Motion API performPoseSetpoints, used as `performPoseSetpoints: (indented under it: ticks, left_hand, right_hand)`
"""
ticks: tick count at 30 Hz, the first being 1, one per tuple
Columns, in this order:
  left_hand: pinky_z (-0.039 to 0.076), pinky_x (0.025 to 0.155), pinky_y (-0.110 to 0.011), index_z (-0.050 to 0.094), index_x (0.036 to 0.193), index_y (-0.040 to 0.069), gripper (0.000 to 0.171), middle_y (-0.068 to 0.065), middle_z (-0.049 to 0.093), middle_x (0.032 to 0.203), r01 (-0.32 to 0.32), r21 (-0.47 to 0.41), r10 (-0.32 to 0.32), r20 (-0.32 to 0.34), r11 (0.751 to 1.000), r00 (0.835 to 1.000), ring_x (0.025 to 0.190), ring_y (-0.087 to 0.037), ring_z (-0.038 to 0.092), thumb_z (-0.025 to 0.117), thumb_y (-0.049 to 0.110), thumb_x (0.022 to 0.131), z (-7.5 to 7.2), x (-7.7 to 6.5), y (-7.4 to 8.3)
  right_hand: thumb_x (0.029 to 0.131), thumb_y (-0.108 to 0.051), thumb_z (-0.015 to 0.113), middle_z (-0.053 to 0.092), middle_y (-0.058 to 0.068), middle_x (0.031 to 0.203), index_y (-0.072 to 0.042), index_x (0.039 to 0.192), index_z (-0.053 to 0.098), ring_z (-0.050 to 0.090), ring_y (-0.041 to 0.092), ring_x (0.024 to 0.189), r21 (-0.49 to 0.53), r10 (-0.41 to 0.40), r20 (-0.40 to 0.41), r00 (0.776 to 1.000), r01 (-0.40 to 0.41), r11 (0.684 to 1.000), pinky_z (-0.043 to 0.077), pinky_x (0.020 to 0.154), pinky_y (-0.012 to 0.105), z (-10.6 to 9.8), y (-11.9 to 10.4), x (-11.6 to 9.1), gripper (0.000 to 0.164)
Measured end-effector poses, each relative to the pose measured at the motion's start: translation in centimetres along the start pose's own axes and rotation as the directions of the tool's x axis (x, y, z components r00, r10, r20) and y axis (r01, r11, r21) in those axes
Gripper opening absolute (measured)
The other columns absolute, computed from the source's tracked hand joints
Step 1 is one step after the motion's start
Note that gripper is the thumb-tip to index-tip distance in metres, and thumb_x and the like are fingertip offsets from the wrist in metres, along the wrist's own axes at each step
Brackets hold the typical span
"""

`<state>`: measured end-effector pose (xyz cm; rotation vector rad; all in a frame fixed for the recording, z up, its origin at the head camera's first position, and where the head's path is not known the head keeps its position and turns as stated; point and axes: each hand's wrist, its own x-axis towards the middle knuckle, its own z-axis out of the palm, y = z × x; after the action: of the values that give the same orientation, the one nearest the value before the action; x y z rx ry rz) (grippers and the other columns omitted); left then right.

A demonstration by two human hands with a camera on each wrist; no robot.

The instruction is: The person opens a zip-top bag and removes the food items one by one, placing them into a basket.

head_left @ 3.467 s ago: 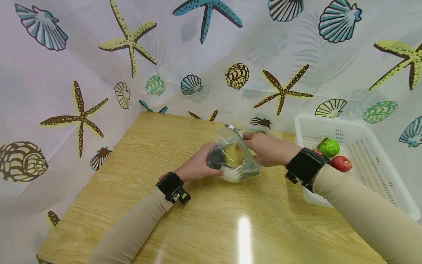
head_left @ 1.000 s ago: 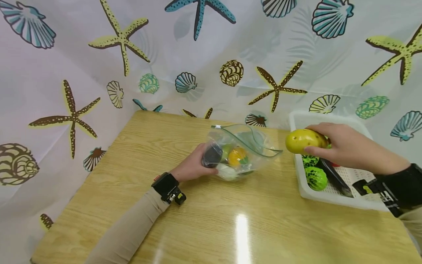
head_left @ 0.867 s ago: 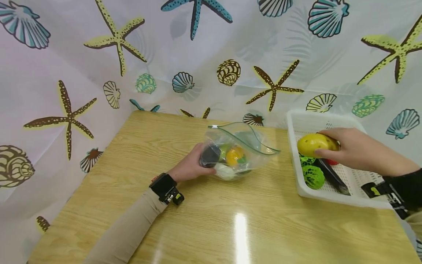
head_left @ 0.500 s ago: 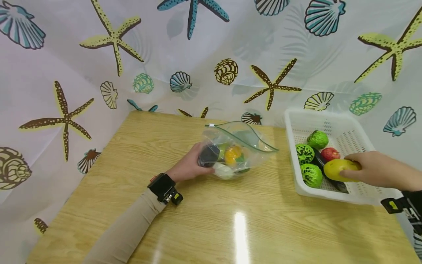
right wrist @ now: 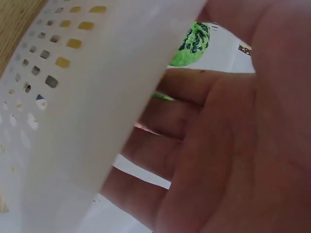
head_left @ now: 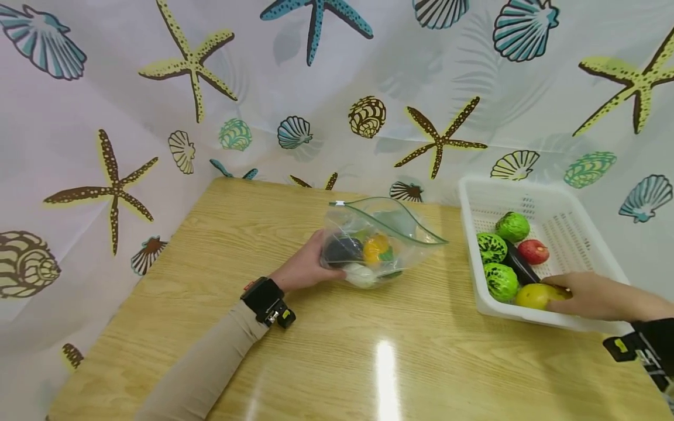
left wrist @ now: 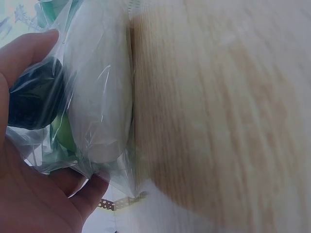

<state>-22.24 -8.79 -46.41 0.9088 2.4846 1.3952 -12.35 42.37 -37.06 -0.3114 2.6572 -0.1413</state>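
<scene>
My left hand (head_left: 304, 266) grips the left side of a clear zip bag (head_left: 411, 257) lying open on the table. Through the plastic show a dark round item (left wrist: 36, 94), an orange item with a green patch (head_left: 377, 249), a white radish (left wrist: 99, 82) and something green. At the near side of a white basket (head_left: 558, 318), my right hand (head_left: 592, 295) reaches in over the rim, thumb and fingers around a yellow potato (head_left: 534, 297). The potato sits low among the basket's contents. In the right wrist view the basket wall hides the potato and the fingertips.
Several items share the basket: green speckled ones (head_left: 500, 282), a green lumpy one (head_left: 512, 226), a dark eggplant (head_left: 520, 264) and a red apple (head_left: 533, 251). The wooden table (head_left: 316, 362) runs back to a patterned curtain (head_left: 316, 88).
My right hand has taken the potato out from the bag's side, carried it right and lowered it into the basket. My left hand stays on the bag; the dark item inside has shifted slightly.
</scene>
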Motion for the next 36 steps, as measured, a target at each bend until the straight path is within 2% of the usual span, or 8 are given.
performPoseSetpoints:
  ticks: [3,7,14,18,22,27,30,36]
  left_hand:
    - [0.033,0.103,-0.050,0.033,0.145,0.027,0.090,-0.004,0.035,0.138,-0.013,-0.015,0.013,-0.003,1.000,1.000,0.120,-0.016,0.035,0.083,0.034,0.071,0.1,0.1,-0.1]
    - [0.032,0.104,-0.051,0.033,0.145,0.025,0.090,-0.004,0.036,0.137,-0.031,-0.023,0.031,-0.006,0.999,1.000,0.121,-0.016,0.034,0.083,0.032,0.071,0.1,0.1,-0.1]
    - [0.034,0.104,-0.048,0.033,0.144,0.026,0.089,-0.003,0.035,0.138,-0.009,0.007,0.009,-0.005,1.000,1.000,0.121,-0.013,0.035,0.083,0.033,0.071,0.2,0.0,-0.1]
    - [0.034,0.103,-0.048,0.033,0.143,0.026,0.087,-0.003,0.034,0.139,-0.005,0.016,0.005,-0.003,1.000,1.000,0.121,-0.013,0.034,0.082,0.034,0.071,0.2,-0.1,-0.2]
    - [0.034,0.104,-0.048,0.033,0.143,0.026,0.087,-0.003,0.033,0.140,0.000,0.015,0.000,-0.008,1.000,1.000,0.122,-0.013,0.033,0.082,0.035,0.072,0.1,-0.1,-0.2]
    - [0.033,0.104,-0.049,0.033,0.144,0.025,0.088,-0.006,0.032,0.141,0.006,0.016,-0.005,-0.012,1.000,1.000,0.122,-0.015,0.032,0.082,0.035,0.072,0.0,-0.2,-0.2]
    - [0.033,0.103,-0.050,0.033,0.144,0.023,0.088,-0.007,0.033,0.141,-0.001,0.017,0.002,-0.013,1.000,1.000,0.122,-0.016,0.033,0.082,0.033,0.072,0.1,-0.2,-0.1]
    - [0.034,0.102,-0.054,0.034,0.144,0.017,0.087,-0.013,0.032,0.141,-0.016,-0.013,0.016,-0.027,1.000,1.000,0.122,-0.022,0.034,0.083,0.023,0.073,0.2,-0.3,0.5]
  right_hand:
    - [0.082,-0.031,0.068,0.062,0.032,0.106,0.015,0.120,0.055,0.057,0.029,0.085,-0.003,0.020,0.027,0.999,-0.020,1.000,0.050,0.075,0.057,0.0,-0.2,0.1,0.061]
    - [0.085,-0.029,0.066,0.062,0.032,0.108,0.015,0.122,0.054,0.060,0.031,0.086,0.007,-0.009,0.007,1.000,0.009,1.000,0.053,0.073,0.055,-0.6,-1.1,0.2,0.059]
    - [0.088,-0.026,0.066,0.064,0.027,0.110,0.008,0.124,0.057,0.060,0.030,0.091,-0.045,-0.118,-0.145,0.982,0.113,0.993,0.053,0.074,0.053,-2.7,-5.1,0.0,0.051]
    - [0.091,-0.020,0.064,0.066,0.015,0.111,0.000,0.125,0.060,0.060,0.024,0.091,-0.079,-0.213,-0.273,0.938,0.199,0.977,0.054,0.074,0.048,-4.5,-9.4,0.2,0.040]
    - [0.093,-0.014,0.060,0.061,0.010,0.121,-0.006,0.129,0.057,0.056,0.022,0.103,-0.080,-0.365,-0.358,0.859,0.362,0.929,0.052,0.080,0.048,-6.2,-14.0,1.3,0.037]
    - [0.098,-0.008,0.049,0.058,0.008,0.126,-0.007,0.129,0.057,0.051,0.020,0.112,-0.082,-0.494,-0.364,0.790,0.501,0.861,0.049,0.087,0.047,-7.4,-18.3,4.2,0.032]
    - [0.100,-0.006,0.045,0.060,0.008,0.122,-0.006,0.127,0.058,0.052,0.018,0.109,-0.067,-0.541,-0.320,0.778,0.550,0.832,0.049,0.088,0.045,-7.5,-19.8,6.1,0.030]
    - [0.100,-0.007,0.047,0.066,0.008,0.107,-0.007,0.121,0.062,0.057,0.016,0.097,-0.064,-0.584,-0.245,0.774,0.589,0.806,0.051,0.082,0.042,-7.3,-21.7,9.1,0.026]
